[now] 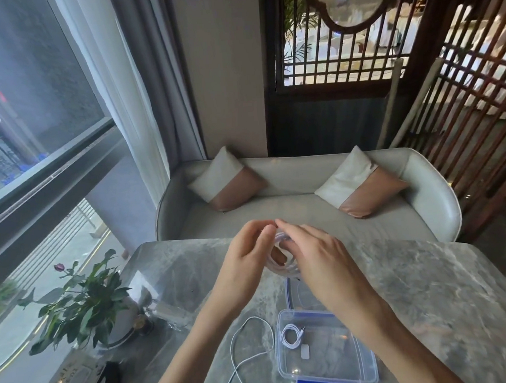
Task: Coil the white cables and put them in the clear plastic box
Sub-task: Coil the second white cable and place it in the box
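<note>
Both hands, left hand point(243, 251) and right hand point(314, 246), pinch a round white cable coil point(282, 256) upright above the marble tabletop point(429, 284). Their fingers point(267, 230) close on its loops. Another small coil point(291, 335) lies flat in the clear plastic box point(366, 371).

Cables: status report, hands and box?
Both hands, left and right, winding a cable coil in midair. One coil in box. One cable loose on table. Nothing blocking.

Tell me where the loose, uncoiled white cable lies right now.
In the head view, the loose white cable lies on the grey marble table, just left of the clear plastic box, under the left forearm.
</note>
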`<control>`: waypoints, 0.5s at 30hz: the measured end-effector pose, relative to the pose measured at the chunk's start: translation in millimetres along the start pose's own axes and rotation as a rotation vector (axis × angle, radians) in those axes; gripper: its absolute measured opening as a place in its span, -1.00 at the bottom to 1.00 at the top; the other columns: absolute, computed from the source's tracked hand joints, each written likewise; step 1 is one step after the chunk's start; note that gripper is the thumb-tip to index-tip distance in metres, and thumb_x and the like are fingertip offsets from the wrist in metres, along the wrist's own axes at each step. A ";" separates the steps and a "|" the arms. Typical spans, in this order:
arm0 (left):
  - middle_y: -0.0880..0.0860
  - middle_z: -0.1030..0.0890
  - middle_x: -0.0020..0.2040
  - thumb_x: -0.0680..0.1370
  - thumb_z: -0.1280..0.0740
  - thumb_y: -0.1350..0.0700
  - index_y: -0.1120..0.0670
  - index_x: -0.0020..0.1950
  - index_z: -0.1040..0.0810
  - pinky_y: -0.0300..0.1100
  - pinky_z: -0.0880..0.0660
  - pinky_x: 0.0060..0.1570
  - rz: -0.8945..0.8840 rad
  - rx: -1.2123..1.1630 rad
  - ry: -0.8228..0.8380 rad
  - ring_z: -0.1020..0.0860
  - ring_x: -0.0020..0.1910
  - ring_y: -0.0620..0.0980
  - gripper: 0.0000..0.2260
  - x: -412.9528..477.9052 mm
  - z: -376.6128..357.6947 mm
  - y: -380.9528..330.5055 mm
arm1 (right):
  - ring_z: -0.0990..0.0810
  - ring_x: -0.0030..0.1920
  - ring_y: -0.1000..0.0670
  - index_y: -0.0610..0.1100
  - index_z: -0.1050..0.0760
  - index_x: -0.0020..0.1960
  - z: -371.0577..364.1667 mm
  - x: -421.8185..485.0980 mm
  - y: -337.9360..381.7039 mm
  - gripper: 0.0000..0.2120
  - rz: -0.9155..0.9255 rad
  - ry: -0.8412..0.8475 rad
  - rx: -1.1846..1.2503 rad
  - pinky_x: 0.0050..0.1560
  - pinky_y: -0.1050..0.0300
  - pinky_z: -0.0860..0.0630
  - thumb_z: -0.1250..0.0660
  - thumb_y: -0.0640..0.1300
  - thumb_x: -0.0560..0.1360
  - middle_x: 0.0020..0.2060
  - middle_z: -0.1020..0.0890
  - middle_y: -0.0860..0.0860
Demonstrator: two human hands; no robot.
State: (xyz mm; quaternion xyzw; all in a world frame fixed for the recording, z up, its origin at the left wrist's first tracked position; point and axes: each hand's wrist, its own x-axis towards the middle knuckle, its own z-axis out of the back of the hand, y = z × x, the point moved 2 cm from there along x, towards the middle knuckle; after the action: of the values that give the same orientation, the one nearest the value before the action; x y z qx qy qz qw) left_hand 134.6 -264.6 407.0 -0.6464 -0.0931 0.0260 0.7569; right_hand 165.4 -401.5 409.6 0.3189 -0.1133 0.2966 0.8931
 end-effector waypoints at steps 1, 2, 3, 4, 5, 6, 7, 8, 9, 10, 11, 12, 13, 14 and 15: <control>0.12 -0.67 -0.09 0.65 -0.24 0.08 0.12 0.19 -0.58 -0.08 -0.57 -0.05 0.002 -0.047 0.016 -0.61 -0.16 -0.08 -0.79 -1.1 -2.2 -0.9 | -0.64 0.17 -0.10 -0.14 -0.42 0.48 1.7 0.2 0.8 -0.58 0.023 0.001 -0.013 0.13 0.14 -0.46 -0.30 -0.17 0.63 0.17 -0.68 -0.08; 0.13 -0.68 -0.05 0.64 -0.26 0.06 0.09 0.26 -0.57 -0.07 -0.57 -0.01 -0.001 -0.085 0.057 -0.63 -0.11 -0.06 -0.76 -2.5 -3.5 -1.2 | -0.65 0.15 -0.09 -0.16 -0.41 0.49 4.3 0.1 1.2 -0.56 0.041 -0.011 -0.002 0.11 0.13 -0.49 -0.31 -0.18 0.62 0.16 -0.68 -0.10; 0.11 -0.68 -0.03 0.61 -0.29 0.04 0.08 0.30 -0.55 -0.10 -0.58 0.01 -0.009 -0.102 0.088 -0.64 -0.08 -0.06 -0.72 -3.1 -4.0 -1.9 | -0.65 0.13 -0.05 -0.16 -0.43 0.47 7.4 0.2 1.0 -0.56 0.050 -0.039 0.028 0.09 0.15 -0.49 -0.33 -0.19 0.60 0.15 -0.68 -0.09; 0.07 -0.69 -0.05 0.61 -0.31 0.06 0.07 0.32 -0.55 -0.15 -0.58 -0.01 -0.034 -0.074 0.096 -0.64 -0.10 -0.08 -0.71 -2.8 -3.8 -2.7 | -0.64 0.10 0.01 -0.15 -0.48 0.43 10.9 0.1 0.1 -0.58 0.053 -0.081 0.066 0.07 0.20 -0.48 -0.36 -0.20 0.58 0.12 -0.68 -0.08; 0.03 -0.68 -0.11 0.61 -0.31 0.10 0.08 0.31 -0.56 -0.20 -0.55 -0.06 -0.065 -0.037 0.084 -0.63 -0.15 -0.10 -0.73 -1.8 -3.9 -2.9 | -0.62 0.06 0.07 -0.13 -0.53 0.37 14.0 -0.3 -1.3 -0.62 0.048 -0.131 0.104 0.05 0.26 -0.47 -0.39 -0.20 0.56 0.09 -0.69 -0.06; 0.01 -0.66 -0.18 0.63 -0.30 0.14 0.10 0.29 -0.57 -0.25 -0.50 -0.11 -0.090 -0.001 0.063 -0.60 -0.21 -0.12 -0.76 -1.0 -4.1 -3.7 | -0.60 0.04 0.11 -0.13 -0.59 0.30 16.4 -1.4 -2.6 -0.67 0.044 -0.186 0.132 0.04 0.34 -0.46 -0.42 -0.20 0.53 0.05 -0.71 -0.04; -0.01 -0.63 -0.23 0.64 -0.29 0.18 0.12 0.27 -0.58 -0.29 -0.47 -0.14 -0.107 0.024 0.051 -0.57 -0.25 -0.14 -0.78 -0.5 -5.3 -4.9 | -0.60 0.02 0.14 -0.15 -0.63 0.21 18.3 -2.6 -3.4 -0.73 0.048 -0.245 0.147 0.02 0.43 -0.44 -0.44 -0.20 0.51 0.01 -0.73 -0.02; -0.04 -0.60 -0.27 0.64 -0.27 0.21 0.13 0.24 -0.59 -0.32 -0.45 -0.16 -0.120 0.043 0.049 -0.54 -0.28 -0.15 -0.79 -0.4 -7.0 -6.3 | -0.60 -0.03 0.17 -0.17 -0.66 0.14 19.6 -4.1 -4.2 -0.78 0.058 -0.306 0.154 0.00 0.50 -0.42 -0.44 -0.19 0.50 -0.04 -0.75 0.00; -0.09 -0.58 -0.30 0.65 -0.25 0.24 0.13 0.22 -0.59 -0.34 -0.44 -0.18 -0.125 0.055 0.050 -0.52 -0.29 -0.16 -0.80 -0.6 -8.3 -7.2 | -0.59 -0.08 0.21 -0.18 -0.67 0.08 20.3 -6.1 -5.2 -0.82 0.068 -0.362 0.161 -0.02 0.56 -0.40 -0.43 -0.18 0.50 -0.08 -0.75 0.01; -0.11 -0.57 -0.31 0.65 -0.23 0.26 0.14 0.21 -0.60 -0.34 -0.43 -0.19 -0.129 0.066 0.046 -0.51 -0.30 -0.16 -0.80 -1.1 -9.5 -8.3 | -0.58 -0.12 0.24 -0.19 -0.68 0.04 20.8 -8.2 -6.4 -0.84 0.072 -0.408 0.169 -0.04 0.58 -0.39 -0.43 -0.17 0.50 -0.12 -0.75 0.03; -0.12 -0.57 -0.29 0.65 -0.22 0.27 0.14 0.20 -0.60 -0.34 -0.43 -0.19 -0.133 0.073 0.045 -0.51 -0.30 -0.16 -0.79 -1.8 -10.4 -9.3 | -0.57 -0.15 0.27 -0.19 -0.69 0.01 21.1 -9.9 -7.7 -0.85 0.071 -0.452 0.175 -0.06 0.58 -0.39 -0.43 -0.16 0.50 -0.15 -0.74 0.04; -0.11 -0.58 -0.25 0.66 -0.21 0.27 0.13 0.21 -0.59 -0.34 -0.43 -0.18 -0.137 0.081 0.050 -0.51 -0.28 -0.15 -0.78 -2.5 -11.3 -9.9 | -0.55 -0.18 0.31 -0.19 -0.69 -0.01 21.7 -11.3 -9.4 -0.85 0.068 -0.495 0.175 -0.09 0.58 -0.38 -0.43 -0.14 0.49 -0.18 -0.74 0.05; -0.10 -0.58 -0.19 0.66 -0.21 0.26 0.12 0.21 -0.59 -0.33 -0.43 -0.16 -0.148 0.090 0.052 -0.52 -0.26 -0.14 -0.78 -3.3 -12.3 -10.7 | -0.53 -0.20 0.36 -0.19 -0.70 -0.04 22.3 -12.3 -11.4 -0.85 0.071 -0.535 0.172 -0.11 0.57 -0.37 -0.45 -0.12 0.49 -0.21 -0.73 0.07; -0.09 -0.59 -0.15 0.66 -0.21 0.24 0.10 0.21 -0.59 -0.31 -0.44 -0.14 -0.167 0.104 0.054 -0.53 -0.24 -0.13 -0.79 -4.4 -13.2 -11.2 | -0.51 -0.21 0.42 -0.20 -0.70 -0.06 22.9 -13.0 -12.8 -0.83 0.078 -0.567 0.169 -0.12 0.57 -0.36 -0.46 -0.09 0.49 -0.23 -0.72 0.09; -0.10 -0.58 -0.12 0.66 -0.21 0.22 0.07 0.19 -0.58 -0.29 -0.43 -0.11 -0.186 0.127 0.057 -0.53 -0.21 -0.12 -0.80 -6.0 -13.9 -11.4 | -0.49 -0.22 0.46 -0.20 -0.71 -0.07 23.1 -13.7 -13.8 -0.82 0.090 -0.591 0.169 -0.13 0.57 -0.36 -0.47 -0.07 0.49 -0.24 -0.70 0.12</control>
State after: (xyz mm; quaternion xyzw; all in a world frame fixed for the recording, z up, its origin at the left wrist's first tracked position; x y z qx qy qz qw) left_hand 130.2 -280.9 415.6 -0.5863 -0.1294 -0.0569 0.7976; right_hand 162.5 -431.1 415.2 0.4591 -0.3571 0.2387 0.7777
